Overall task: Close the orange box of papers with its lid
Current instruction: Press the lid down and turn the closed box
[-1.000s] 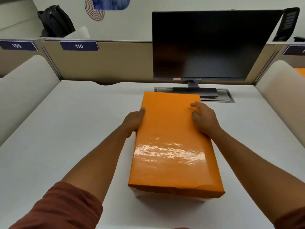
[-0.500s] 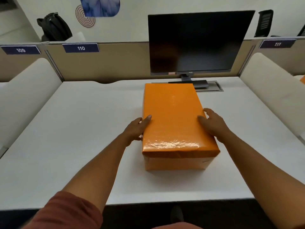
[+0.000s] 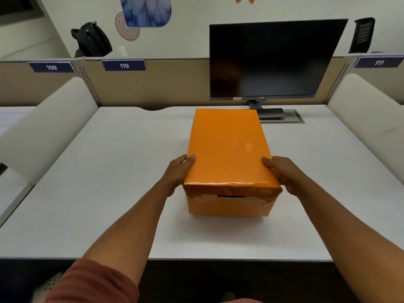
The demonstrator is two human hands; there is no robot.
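An orange box (image 3: 229, 204) stands on the white desk (image 3: 109, 193), its glossy orange lid (image 3: 227, 145) lying flat over the top. The papers inside are hidden. My left hand (image 3: 178, 171) grips the lid's left edge near the front corner, thumb on top. My right hand (image 3: 284, 173) holds the right edge at the front corner, thumb on the lid too. A dark slot shows on the box's front face.
A dark monitor (image 3: 273, 60) on its stand sits behind the box at the back right. Padded dividers (image 3: 43, 127) flank the desk on both sides. A low partition with number plates runs along the back. The desk's front edge is close to me.
Both hands slid along the lid's sides from its middle toward the near corners. The camera pulled back and up, so the box's front face now shows.
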